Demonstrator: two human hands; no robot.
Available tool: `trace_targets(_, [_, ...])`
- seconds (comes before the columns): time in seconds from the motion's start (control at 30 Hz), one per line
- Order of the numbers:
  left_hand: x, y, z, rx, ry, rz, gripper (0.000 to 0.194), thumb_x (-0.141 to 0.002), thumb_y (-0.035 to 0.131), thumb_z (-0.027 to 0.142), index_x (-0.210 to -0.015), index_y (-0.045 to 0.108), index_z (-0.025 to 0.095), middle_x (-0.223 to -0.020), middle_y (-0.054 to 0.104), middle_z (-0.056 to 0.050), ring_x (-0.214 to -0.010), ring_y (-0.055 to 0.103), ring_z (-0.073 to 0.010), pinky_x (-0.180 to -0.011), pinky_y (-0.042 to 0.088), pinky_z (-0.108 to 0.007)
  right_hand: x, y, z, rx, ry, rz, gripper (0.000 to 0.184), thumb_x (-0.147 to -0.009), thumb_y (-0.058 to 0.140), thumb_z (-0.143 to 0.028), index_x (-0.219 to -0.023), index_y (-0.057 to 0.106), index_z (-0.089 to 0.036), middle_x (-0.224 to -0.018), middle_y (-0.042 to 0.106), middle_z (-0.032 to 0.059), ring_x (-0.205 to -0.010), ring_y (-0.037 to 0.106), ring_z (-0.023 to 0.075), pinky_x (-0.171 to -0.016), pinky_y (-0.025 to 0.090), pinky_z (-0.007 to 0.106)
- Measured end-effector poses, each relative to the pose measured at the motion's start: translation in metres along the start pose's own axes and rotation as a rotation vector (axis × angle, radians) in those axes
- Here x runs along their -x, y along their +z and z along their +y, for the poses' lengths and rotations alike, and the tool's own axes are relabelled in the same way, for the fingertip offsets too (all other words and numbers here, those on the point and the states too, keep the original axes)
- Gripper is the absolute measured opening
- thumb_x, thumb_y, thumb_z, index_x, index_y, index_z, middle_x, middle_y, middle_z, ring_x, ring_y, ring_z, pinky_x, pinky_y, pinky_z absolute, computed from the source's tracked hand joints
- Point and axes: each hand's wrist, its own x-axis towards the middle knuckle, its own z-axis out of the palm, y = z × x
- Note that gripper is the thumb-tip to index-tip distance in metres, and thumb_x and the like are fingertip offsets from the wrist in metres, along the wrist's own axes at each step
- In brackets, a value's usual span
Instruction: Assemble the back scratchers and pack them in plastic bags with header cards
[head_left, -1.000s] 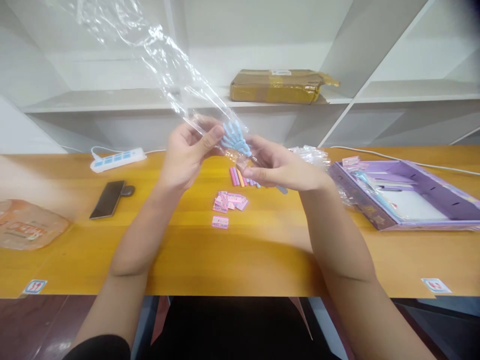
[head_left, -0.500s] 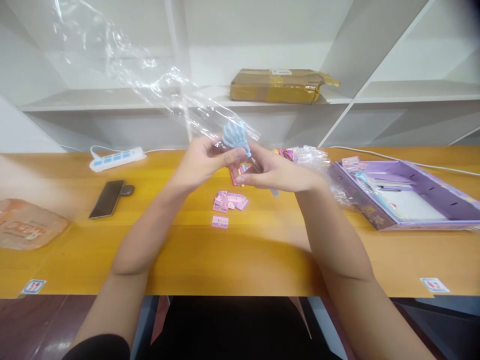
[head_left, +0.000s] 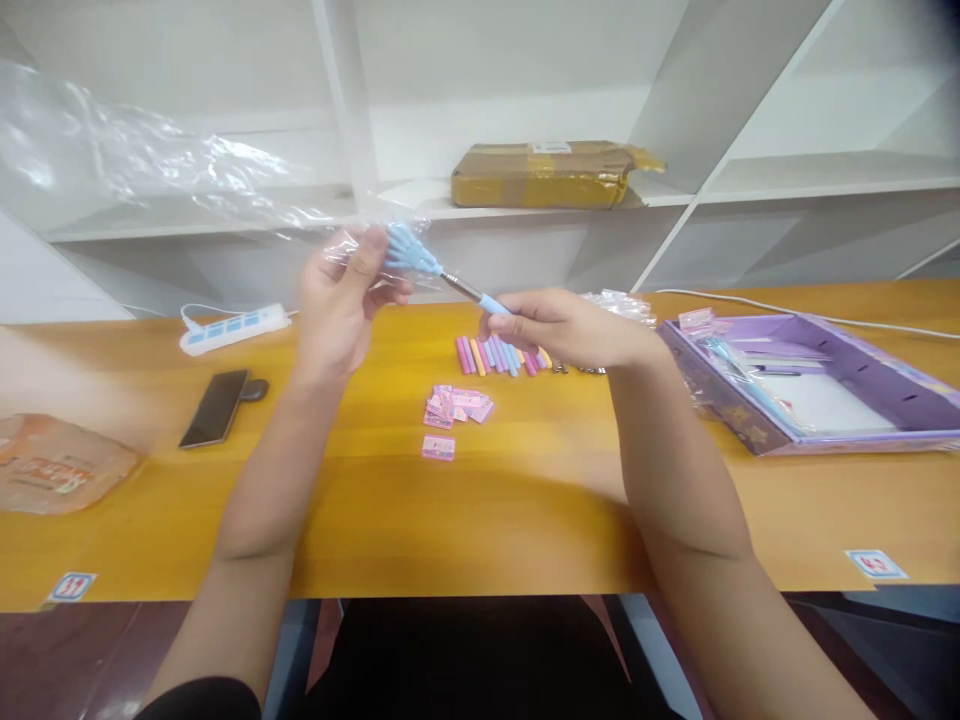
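Note:
A back scratcher (head_left: 459,286) with a light blue hand-shaped head, a metal rod and a blue handle is held up above the table. My right hand (head_left: 559,325) is closed around its handle end. My left hand (head_left: 341,300) pinches the mouth of a long clear plastic bag (head_left: 195,180), which trails off to the upper left. The scratcher's blue head lies inside the bag's opening, by my left fingertips. Below my hands, a row of coloured sticks (head_left: 495,355) rests on the table, and nearer me are several pink cards (head_left: 456,405).
To the right stands a purple box (head_left: 750,420) with packaged items inside; clear packets (head_left: 619,308) lie beside it. On the left are a power strip (head_left: 234,325), a phone (head_left: 214,408) and an orange bag (head_left: 60,462). A taped carton (head_left: 540,178) sits on the shelf.
My left hand has moved left with the bag, and my hands are farther apart. The scratcher now points left with its head in the bag's mouth, and my right hand has shifted to its handle.

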Motion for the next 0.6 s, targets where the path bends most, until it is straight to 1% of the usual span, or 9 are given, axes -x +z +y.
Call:
trace_targets(0.1, [-0.003,-0.005,0.002,-0.007,-0.005,-0.012,0.051,-0.080,0.108,0.067,-0.085,0.080,0.025,-0.088,0.081,-0.002,-0.066,0.072,-0.0119,-0.060,0.060,-0.025,0.004,-0.008,0.003,0.085,-0.011,0.083,0.066,-0.110,0.067,-0.082,-0.109,0.084,-0.019,-0.072,0.052,-0.0021,-0.062,0.042,0.0097,-0.056,0.034,0.027])
trace_targets(0.23, [-0.004,-0.006,-0.001,0.001,-0.023,-0.052,0.050,-0.077,0.110,0.064,-0.082,0.083,0.023,-0.084,0.081,-0.002,-0.064,0.072,-0.0107,-0.059,0.060,-0.024,0.007,-0.012,0.005,0.093,0.025,0.093,0.073,-0.108,0.066,-0.087,-0.121,0.088,-0.018,-0.071,0.048,-0.0021,-0.063,0.038,0.0104,-0.057,0.028,0.029])
trace_targets(0.3, [-0.002,-0.005,-0.003,-0.001,-0.039,-0.073,0.048,-0.076,0.111,0.062,-0.083,0.085,0.023,-0.084,0.082,-0.002,-0.066,0.073,-0.0111,-0.060,0.060,-0.023,0.008,-0.011,0.003,0.061,0.020,0.089,0.071,-0.108,0.068,-0.085,-0.119,0.087,-0.018,-0.070,0.046,-0.0026,-0.063,0.036,0.0104,-0.057,0.026,0.030])
trace_targets(0.43, [0.004,0.000,-0.008,-0.009,-0.072,-0.130,0.042,-0.081,0.110,0.059,-0.089,0.091,0.022,-0.087,0.085,-0.005,-0.071,0.076,-0.0117,-0.065,0.062,-0.023,0.008,-0.004,-0.005,-0.016,-0.045,0.089,0.061,-0.107,0.075,-0.079,-0.108,0.082,-0.019,-0.068,0.045,-0.0039,-0.062,0.032,0.0101,-0.056,0.023,0.032])
trace_targets(0.53, [0.008,0.002,-0.014,-0.020,-0.094,-0.165,0.042,-0.082,0.109,0.059,-0.094,0.093,0.022,-0.089,0.086,-0.005,-0.073,0.077,-0.0134,-0.068,0.064,-0.025,0.007,0.001,-0.008,-0.021,-0.034,0.101,0.061,-0.106,0.076,-0.080,-0.105,0.081,-0.020,-0.066,0.046,-0.0045,-0.061,0.033,0.0096,-0.055,0.023,0.031])
trace_targets(0.6, [0.010,0.003,-0.016,-0.035,-0.106,-0.191,0.042,-0.084,0.107,0.060,-0.097,0.094,0.023,-0.088,0.085,-0.006,-0.075,0.078,-0.0148,-0.070,0.065,-0.026,0.007,0.004,-0.009,-0.010,-0.009,0.094,0.064,-0.107,0.073,-0.083,-0.101,0.080,-0.019,-0.067,0.050,-0.0037,-0.058,0.037,0.0093,-0.053,0.025,0.031])
